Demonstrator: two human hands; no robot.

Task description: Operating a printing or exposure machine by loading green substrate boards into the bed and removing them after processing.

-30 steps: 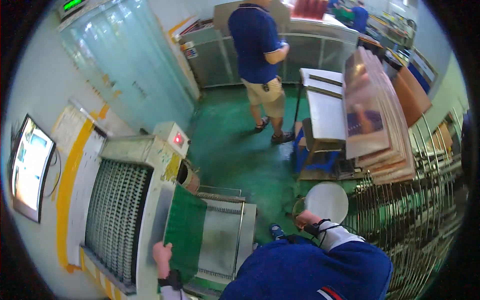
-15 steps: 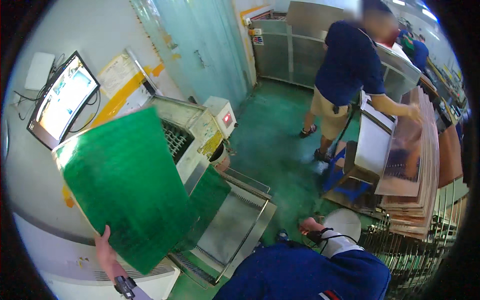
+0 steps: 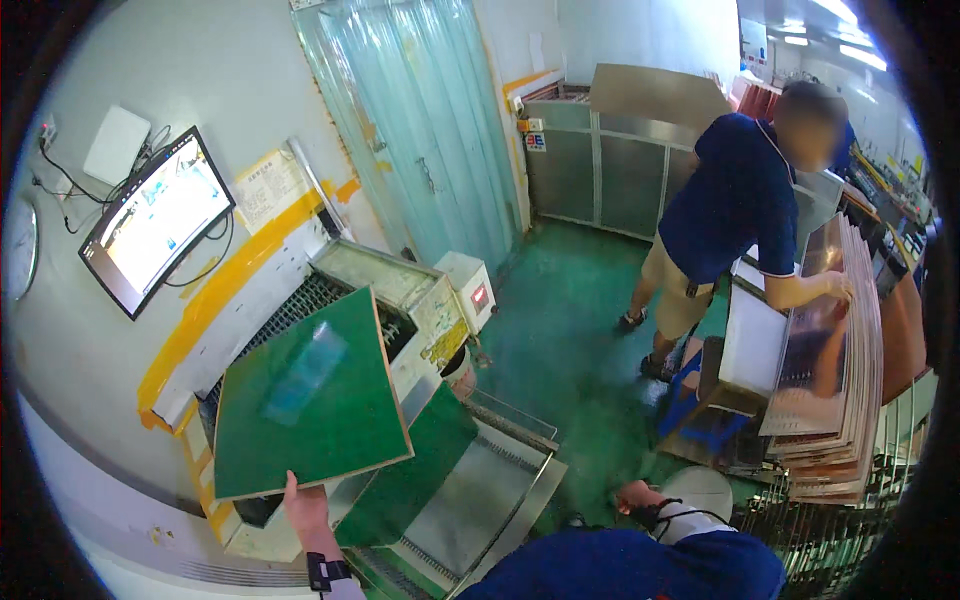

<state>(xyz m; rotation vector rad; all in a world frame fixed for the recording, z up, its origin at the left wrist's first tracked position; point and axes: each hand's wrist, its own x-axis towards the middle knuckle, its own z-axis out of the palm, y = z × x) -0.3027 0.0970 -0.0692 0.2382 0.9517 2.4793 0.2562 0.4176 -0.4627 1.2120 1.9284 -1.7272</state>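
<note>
My left hand (image 3: 308, 508) grips the lower edge of a flat green panel (image 3: 330, 410) with thin copper-coloured edges. The thumb lies on the green face, and the other fingers are hidden beneath. Tilted, the panel hangs over a roller machine (image 3: 285, 310) and covers part of it. Just right of it, a second green panel (image 3: 425, 460) leans in a metal rack (image 3: 495, 510) with toothed rails. Low at my right side, my right hand (image 3: 637, 495) is curled closed beside a round stool top (image 3: 697, 492); nothing shows in it.
A co-worker (image 3: 740, 205) stands ahead right, one hand on a stack of copper sheets (image 3: 830, 350). Rows of metal rods (image 3: 830, 540) stand near my right. A control box (image 3: 468, 285) sits on the machine's end. A monitor (image 3: 160, 220) hangs on the left wall.
My left hand has moved right with the panel, which has swung lower and flatter over the machine. The view has shifted slightly. The co-worker leans further over the copper sheets.
</note>
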